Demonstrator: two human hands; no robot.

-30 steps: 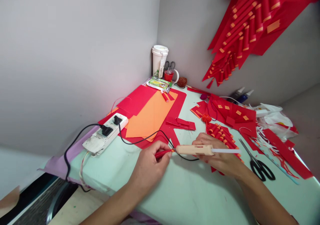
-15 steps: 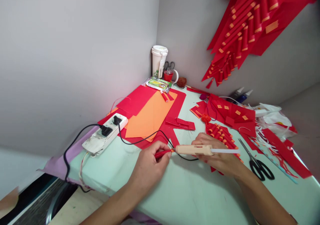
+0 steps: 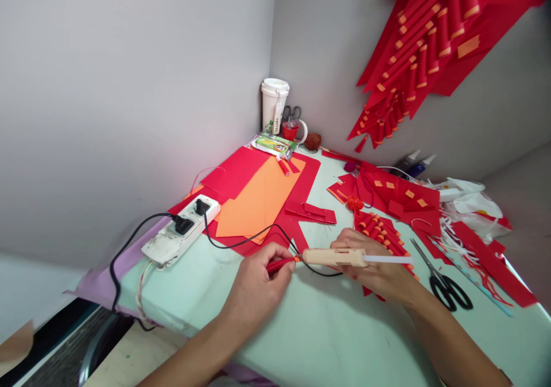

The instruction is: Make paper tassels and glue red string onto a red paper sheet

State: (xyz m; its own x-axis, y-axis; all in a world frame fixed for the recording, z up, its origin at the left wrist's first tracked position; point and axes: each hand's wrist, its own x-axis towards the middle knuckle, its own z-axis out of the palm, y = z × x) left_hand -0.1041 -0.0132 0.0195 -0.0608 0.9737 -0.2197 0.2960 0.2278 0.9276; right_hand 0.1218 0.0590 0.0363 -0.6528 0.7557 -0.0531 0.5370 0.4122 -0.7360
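Between the thumb and fingers of my left hand (image 3: 260, 278) is a small red paper roll (image 3: 276, 264) with an orange end. My right hand (image 3: 374, 263) is wrapped round a cream hot glue gun (image 3: 333, 257), a white glue stick (image 3: 387, 259) jutting from its back. The gun's nozzle is at the roll's orange end; whether they touch I cannot tell. Behind my right hand lies a bundle of red paper rolls with orange bands (image 3: 381, 232), partly covered by that hand. The gun's black cord (image 3: 241, 243) runs left across the paper sheets.
A white power strip (image 3: 181, 232) sits at the left table edge. Orange paper (image 3: 258, 197) and red sheets (image 3: 235, 171) lie in the middle. Black-handled scissors (image 3: 447, 289) rest at right. A white cup (image 3: 274, 104) stands in the corner; red paper firecracker decorations (image 3: 422, 48) hang on the wall.
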